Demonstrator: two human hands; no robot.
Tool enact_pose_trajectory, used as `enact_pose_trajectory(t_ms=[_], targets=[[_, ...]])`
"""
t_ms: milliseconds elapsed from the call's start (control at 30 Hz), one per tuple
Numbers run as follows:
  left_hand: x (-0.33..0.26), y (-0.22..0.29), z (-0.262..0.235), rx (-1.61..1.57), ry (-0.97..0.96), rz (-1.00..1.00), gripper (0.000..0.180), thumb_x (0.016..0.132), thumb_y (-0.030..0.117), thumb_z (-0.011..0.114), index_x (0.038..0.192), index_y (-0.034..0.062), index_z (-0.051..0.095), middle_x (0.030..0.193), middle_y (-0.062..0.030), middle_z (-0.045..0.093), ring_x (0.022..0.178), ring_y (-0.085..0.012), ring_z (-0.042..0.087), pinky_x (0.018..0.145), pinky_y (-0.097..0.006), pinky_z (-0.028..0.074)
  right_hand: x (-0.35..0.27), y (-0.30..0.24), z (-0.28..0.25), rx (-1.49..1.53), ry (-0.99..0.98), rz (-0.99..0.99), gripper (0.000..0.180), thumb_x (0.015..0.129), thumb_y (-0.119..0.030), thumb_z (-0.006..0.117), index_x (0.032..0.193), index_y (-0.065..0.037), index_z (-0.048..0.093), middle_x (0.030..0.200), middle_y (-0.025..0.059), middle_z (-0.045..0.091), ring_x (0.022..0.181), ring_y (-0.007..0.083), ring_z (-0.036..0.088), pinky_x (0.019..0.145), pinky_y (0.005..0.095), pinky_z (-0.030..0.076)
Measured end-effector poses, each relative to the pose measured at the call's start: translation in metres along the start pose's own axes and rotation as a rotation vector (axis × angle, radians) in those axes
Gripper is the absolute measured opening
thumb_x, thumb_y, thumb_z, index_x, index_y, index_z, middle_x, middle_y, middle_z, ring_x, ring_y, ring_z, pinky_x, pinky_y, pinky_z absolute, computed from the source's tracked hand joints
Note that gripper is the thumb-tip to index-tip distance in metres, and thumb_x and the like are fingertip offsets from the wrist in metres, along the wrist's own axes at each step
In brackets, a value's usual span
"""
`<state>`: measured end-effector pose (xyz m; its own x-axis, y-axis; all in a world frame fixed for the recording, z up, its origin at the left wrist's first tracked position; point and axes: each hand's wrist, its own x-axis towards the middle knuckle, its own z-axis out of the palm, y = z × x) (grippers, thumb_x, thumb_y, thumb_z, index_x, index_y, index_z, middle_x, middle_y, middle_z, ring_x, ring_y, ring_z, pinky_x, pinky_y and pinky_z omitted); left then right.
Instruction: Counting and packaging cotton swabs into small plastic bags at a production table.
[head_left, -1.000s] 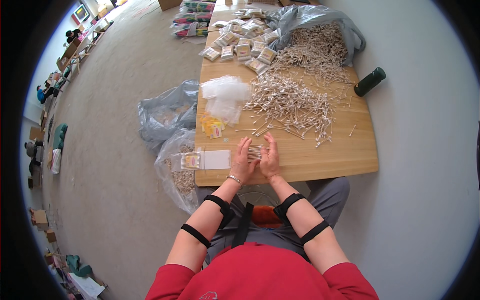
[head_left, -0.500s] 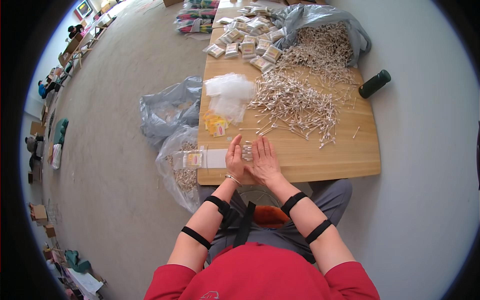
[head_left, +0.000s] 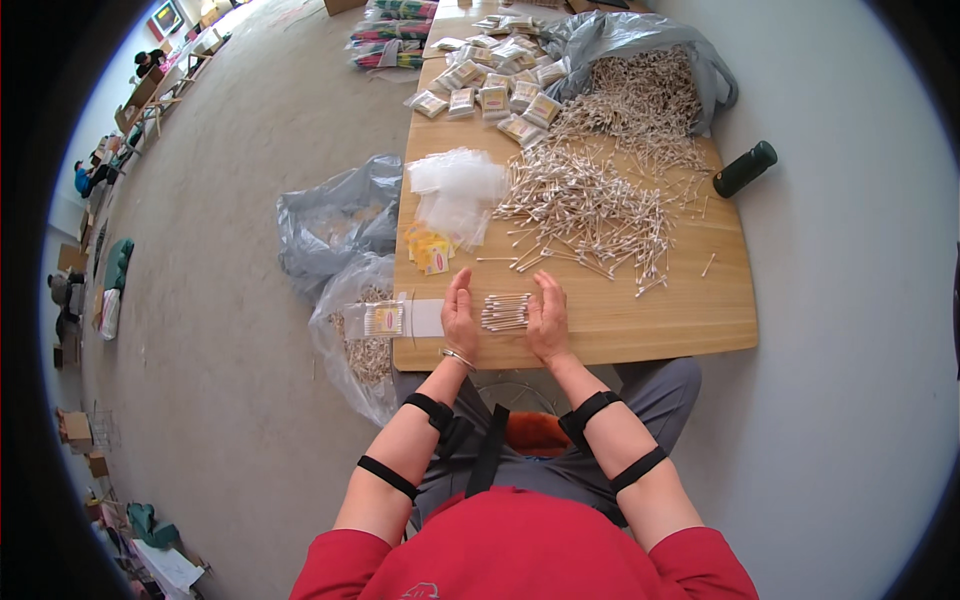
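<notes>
A small row of cotton swabs [head_left: 505, 312] lies side by side near the front edge of the wooden table. My left hand [head_left: 460, 322] stands on its edge just left of the row, fingers stretched out, with a gap between it and the swab tips. On the other side, my right hand [head_left: 547, 318] touches or almost touches the right ends, its fingers also extended. Neither hand grips anything. A white strip [head_left: 426, 318] reaches left from beside my left hand. At its end lies a clear bag of swabs [head_left: 384, 319] with a yellow card.
Loose swabs [head_left: 590, 205] are heaped mid-table, spilling from a grey plastic bag [head_left: 715, 75]. Clear empty bags [head_left: 460, 185], yellow cards [head_left: 430, 248] and filled packets [head_left: 493, 100] lie farther back. A dark green bottle [head_left: 745, 170] is at the right. Plastic sacks [head_left: 340, 220] stand left of the table.
My right hand has drawn off the swabs to their right side, uncovering the row. My left hand has shifted slightly left.
</notes>
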<state>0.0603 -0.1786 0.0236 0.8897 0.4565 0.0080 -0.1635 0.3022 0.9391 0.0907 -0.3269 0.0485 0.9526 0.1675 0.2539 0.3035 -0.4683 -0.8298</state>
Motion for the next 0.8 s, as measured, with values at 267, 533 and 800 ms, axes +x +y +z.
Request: enact_pose_trajectory(t_ms=[267, 533, 800], targets=[[-0.015, -0.001, 0.023, 0.1, -0.061, -0.008, 0.044, 0.101, 0.025, 0.037, 0.134, -0.0041, 0.041, 0.136, -0.0145, 0.045, 0.128, -0.0203, 0.039, 0.109, -0.031, 0.026, -0.007, -0.008, 0.025, 0.27, -0.019, 0.008, 0.039, 0.086, -0.01, 0.045, 0.123, 0.004, 0.045, 0.134, 0.0215, 0.042, 0.129, 0.0355, 0.036, 0.108, 0.0399, 0.027], [-0.011, -0.008, 0.01, -0.153, -0.06, -0.059, 0.049, 0.101, 0.029, 0.036, 0.137, -0.004, 0.034, 0.143, -0.0144, 0.036, 0.135, -0.022, 0.03, 0.112, -0.034, 0.02, -0.015, -0.006, 0.003, -0.511, -0.396, -0.296, 0.064, 0.088, -0.028, 0.053, 0.14, 0.001, 0.029, 0.147, 0.0176, 0.025, 0.139, 0.0324, 0.019, 0.113, 0.0449, 0.015], [-0.009, -0.017, 0.0, -0.152, -0.068, -0.051, 0.049, 0.101, 0.03, 0.037, 0.137, -0.0035, 0.035, 0.143, -0.0129, 0.036, 0.134, -0.0208, 0.03, 0.112, -0.033, 0.021, -0.019, -0.01, 0.007, -0.645, -0.433, -0.239, 0.07, 0.088, -0.043, 0.052, 0.141, -0.004, 0.03, 0.149, 0.0157, 0.021, 0.14, 0.0315, 0.014, 0.113, 0.0487, 0.013]])
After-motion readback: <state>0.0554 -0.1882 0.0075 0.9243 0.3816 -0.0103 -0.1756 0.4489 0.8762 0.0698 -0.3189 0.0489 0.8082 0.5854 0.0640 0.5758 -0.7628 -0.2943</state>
